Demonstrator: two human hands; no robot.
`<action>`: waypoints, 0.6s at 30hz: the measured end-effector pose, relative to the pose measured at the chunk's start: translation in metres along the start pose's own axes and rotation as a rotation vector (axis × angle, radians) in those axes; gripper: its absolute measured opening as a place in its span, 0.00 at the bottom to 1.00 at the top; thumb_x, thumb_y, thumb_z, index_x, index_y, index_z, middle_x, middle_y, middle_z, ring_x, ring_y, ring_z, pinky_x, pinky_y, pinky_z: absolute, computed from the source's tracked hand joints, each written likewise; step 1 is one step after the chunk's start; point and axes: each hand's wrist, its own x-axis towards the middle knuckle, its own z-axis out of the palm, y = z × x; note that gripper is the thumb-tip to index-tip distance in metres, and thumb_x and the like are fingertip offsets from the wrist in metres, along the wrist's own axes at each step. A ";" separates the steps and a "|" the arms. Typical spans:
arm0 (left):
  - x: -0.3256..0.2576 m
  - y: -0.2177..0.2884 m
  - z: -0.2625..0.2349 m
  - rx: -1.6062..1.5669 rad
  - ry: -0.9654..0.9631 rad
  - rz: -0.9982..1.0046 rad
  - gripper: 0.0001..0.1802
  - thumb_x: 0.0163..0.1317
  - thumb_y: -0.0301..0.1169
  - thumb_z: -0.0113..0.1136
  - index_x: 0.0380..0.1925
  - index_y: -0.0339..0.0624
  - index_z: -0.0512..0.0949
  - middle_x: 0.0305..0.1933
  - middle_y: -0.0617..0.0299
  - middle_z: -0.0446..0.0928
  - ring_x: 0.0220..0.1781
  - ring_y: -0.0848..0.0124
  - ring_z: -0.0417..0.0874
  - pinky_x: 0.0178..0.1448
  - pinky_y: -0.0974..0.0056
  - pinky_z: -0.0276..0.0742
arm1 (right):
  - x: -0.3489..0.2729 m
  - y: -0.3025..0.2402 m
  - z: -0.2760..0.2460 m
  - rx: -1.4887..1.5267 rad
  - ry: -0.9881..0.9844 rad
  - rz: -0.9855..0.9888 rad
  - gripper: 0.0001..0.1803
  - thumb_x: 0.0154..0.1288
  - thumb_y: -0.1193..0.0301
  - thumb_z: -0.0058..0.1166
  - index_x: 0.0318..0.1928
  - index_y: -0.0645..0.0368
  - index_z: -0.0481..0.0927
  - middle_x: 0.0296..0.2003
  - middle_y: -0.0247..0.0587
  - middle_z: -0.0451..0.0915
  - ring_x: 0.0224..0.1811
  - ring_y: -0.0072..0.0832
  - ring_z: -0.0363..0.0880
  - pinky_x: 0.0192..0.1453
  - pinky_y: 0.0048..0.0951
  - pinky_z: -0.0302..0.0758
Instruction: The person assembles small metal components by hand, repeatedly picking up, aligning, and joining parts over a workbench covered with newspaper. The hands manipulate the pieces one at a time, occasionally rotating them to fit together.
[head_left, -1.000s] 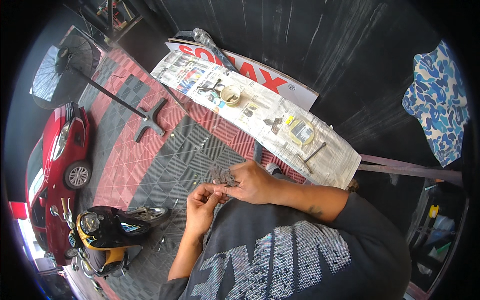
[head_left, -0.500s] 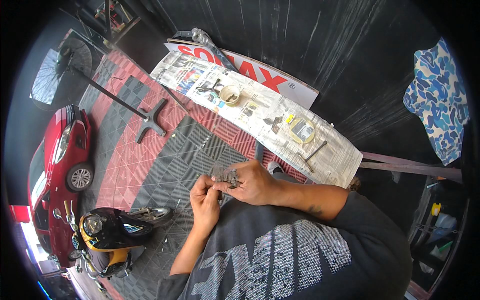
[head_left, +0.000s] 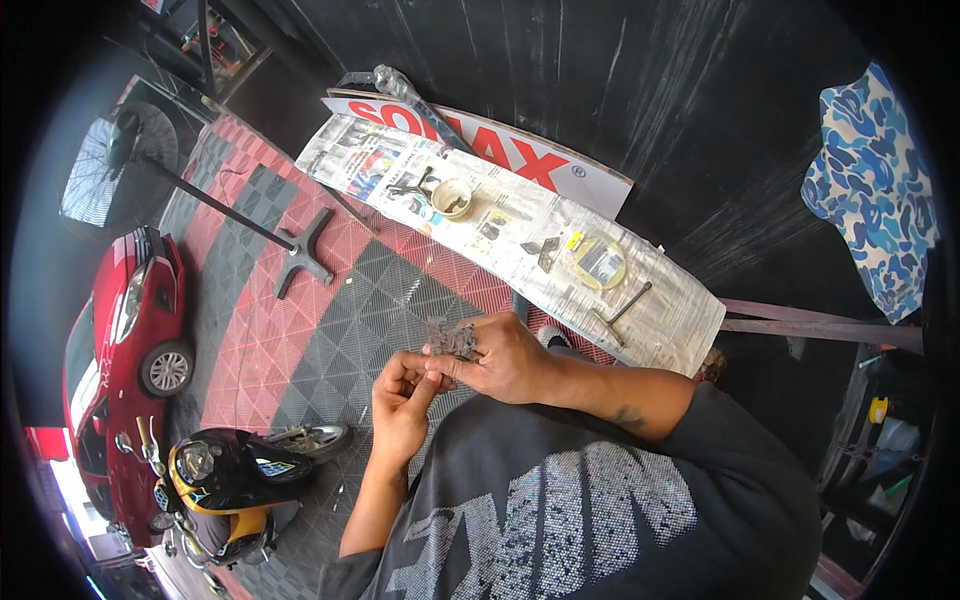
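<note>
A small, grimy grey-black part with an uneven outline (head_left: 453, 340) is up in front of my chest, held between both hands. My right hand (head_left: 512, 362) wraps round it from the right, its thumb along the lower side. My left hand (head_left: 402, 402) is closed in a pinch at the part's lower left end, thumb and forefinger against it and the right thumb. The fingers hide much of the part, so its exact kind cannot be made out. Beyond my hands stands a long bench covered with newspaper (head_left: 520, 235).
On the bench lie a round tub (head_left: 453, 199), a dark tool (head_left: 415, 184), a round yellowish lid (head_left: 600, 262), a dark flat piece (head_left: 547, 250) and a T-handle wrench (head_left: 628, 314). A motorbike (head_left: 225, 480), a red car (head_left: 120, 350) and a fan stand (head_left: 300, 255) are at left.
Both hands stay on the grimy part, with my left fingers shifting slightly against it. The whole view has tilted a little, moving the bench slightly left.
</note>
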 end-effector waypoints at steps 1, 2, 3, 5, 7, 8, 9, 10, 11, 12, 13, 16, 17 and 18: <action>0.000 0.000 -0.002 -0.019 -0.006 0.008 0.01 0.79 0.20 0.60 0.46 0.35 0.79 0.42 0.58 0.87 0.42 0.71 0.87 0.54 0.63 0.85 | 0.000 -0.003 0.000 0.036 0.002 0.023 0.17 0.73 0.64 0.75 0.34 0.65 0.86 0.28 0.48 0.86 0.30 0.39 0.91 0.34 0.40 0.83; 0.000 -0.002 -0.004 -0.038 -0.012 0.015 0.00 0.79 0.20 0.61 0.45 0.36 0.79 0.41 0.58 0.87 0.42 0.71 0.87 0.52 0.63 0.84 | -0.001 -0.002 0.001 0.032 -0.004 0.018 0.17 0.73 0.64 0.75 0.34 0.64 0.85 0.28 0.48 0.86 0.30 0.40 0.90 0.34 0.41 0.82; 0.001 -0.003 -0.006 -0.057 -0.019 0.023 0.01 0.78 0.20 0.61 0.44 0.36 0.79 0.41 0.58 0.87 0.42 0.72 0.87 0.51 0.64 0.84 | -0.002 0.002 0.002 0.028 -0.009 0.013 0.17 0.73 0.64 0.75 0.34 0.64 0.85 0.28 0.48 0.85 0.29 0.41 0.89 0.34 0.42 0.82; 0.002 -0.005 -0.007 -0.027 -0.002 0.028 0.03 0.78 0.21 0.62 0.41 0.37 0.79 0.39 0.60 0.86 0.40 0.73 0.86 0.48 0.65 0.82 | -0.001 -0.002 0.002 -0.011 -0.035 -0.005 0.16 0.72 0.64 0.75 0.34 0.64 0.85 0.27 0.48 0.84 0.28 0.43 0.88 0.33 0.43 0.80; 0.003 -0.006 -0.005 -0.018 0.019 0.046 0.05 0.77 0.21 0.62 0.38 0.39 0.78 0.38 0.62 0.85 0.39 0.75 0.84 0.46 0.67 0.81 | 0.000 -0.009 -0.002 -0.077 -0.072 -0.032 0.15 0.71 0.65 0.75 0.35 0.63 0.85 0.27 0.48 0.83 0.28 0.44 0.87 0.32 0.44 0.79; 0.004 -0.005 -0.001 -0.024 0.026 0.060 0.06 0.77 0.21 0.62 0.37 0.39 0.78 0.38 0.63 0.85 0.38 0.76 0.84 0.45 0.67 0.80 | 0.000 -0.010 -0.002 -0.080 -0.066 -0.037 0.15 0.71 0.65 0.75 0.35 0.63 0.85 0.27 0.48 0.83 0.28 0.45 0.87 0.32 0.44 0.79; 0.005 -0.005 0.001 -0.030 0.034 0.075 0.07 0.78 0.21 0.62 0.36 0.40 0.78 0.37 0.64 0.85 0.37 0.77 0.83 0.45 0.68 0.80 | 0.000 -0.011 -0.003 -0.084 -0.061 -0.042 0.14 0.71 0.66 0.75 0.36 0.63 0.85 0.27 0.48 0.82 0.28 0.46 0.86 0.32 0.45 0.78; 0.005 -0.005 0.002 -0.012 0.038 0.092 0.07 0.78 0.21 0.62 0.36 0.40 0.78 0.37 0.64 0.85 0.38 0.78 0.83 0.45 0.68 0.79 | -0.001 -0.011 -0.002 -0.086 -0.060 -0.049 0.14 0.71 0.66 0.75 0.36 0.63 0.85 0.27 0.48 0.82 0.28 0.46 0.86 0.32 0.45 0.78; 0.004 -0.005 0.002 0.006 0.043 0.108 0.07 0.78 0.21 0.62 0.36 0.41 0.78 0.37 0.65 0.84 0.38 0.78 0.82 0.45 0.68 0.79 | -0.001 -0.011 -0.001 -0.101 -0.059 -0.057 0.13 0.70 0.66 0.74 0.37 0.63 0.86 0.27 0.48 0.82 0.28 0.47 0.86 0.32 0.45 0.78; 0.004 -0.005 0.003 0.025 0.048 0.125 0.08 0.78 0.21 0.62 0.36 0.41 0.77 0.37 0.66 0.84 0.38 0.79 0.81 0.45 0.69 0.79 | -0.002 -0.011 0.000 -0.116 -0.058 -0.065 0.12 0.70 0.67 0.74 0.39 0.63 0.86 0.28 0.48 0.82 0.28 0.47 0.86 0.33 0.45 0.78; 0.004 -0.005 0.003 0.030 0.054 0.140 0.07 0.78 0.20 0.62 0.37 0.41 0.78 0.37 0.66 0.84 0.38 0.79 0.81 0.46 0.69 0.79 | -0.002 -0.011 0.000 -0.132 -0.055 -0.074 0.11 0.70 0.68 0.74 0.40 0.62 0.87 0.28 0.48 0.83 0.28 0.47 0.86 0.33 0.44 0.78; 0.004 -0.002 0.007 0.031 0.078 0.139 0.05 0.79 0.20 0.62 0.41 0.39 0.79 0.39 0.65 0.85 0.41 0.79 0.82 0.49 0.68 0.79 | 0.001 -0.008 0.001 -0.101 0.011 -0.077 0.09 0.69 0.69 0.74 0.45 0.59 0.90 0.28 0.46 0.82 0.29 0.46 0.86 0.33 0.44 0.79; 0.004 0.003 0.011 0.023 0.088 0.107 0.04 0.79 0.20 0.62 0.42 0.39 0.80 0.39 0.65 0.85 0.42 0.78 0.83 0.51 0.68 0.80 | 0.002 -0.004 0.002 -0.085 0.030 -0.095 0.09 0.68 0.70 0.74 0.46 0.57 0.91 0.29 0.46 0.83 0.29 0.45 0.86 0.33 0.43 0.79; 0.005 0.007 0.013 0.015 0.098 0.076 0.03 0.79 0.20 0.62 0.43 0.39 0.80 0.39 0.65 0.85 0.43 0.78 0.84 0.52 0.67 0.80 | 0.002 0.003 0.002 -0.068 0.049 -0.114 0.09 0.68 0.70 0.74 0.47 0.56 0.92 0.29 0.45 0.83 0.29 0.44 0.86 0.33 0.43 0.79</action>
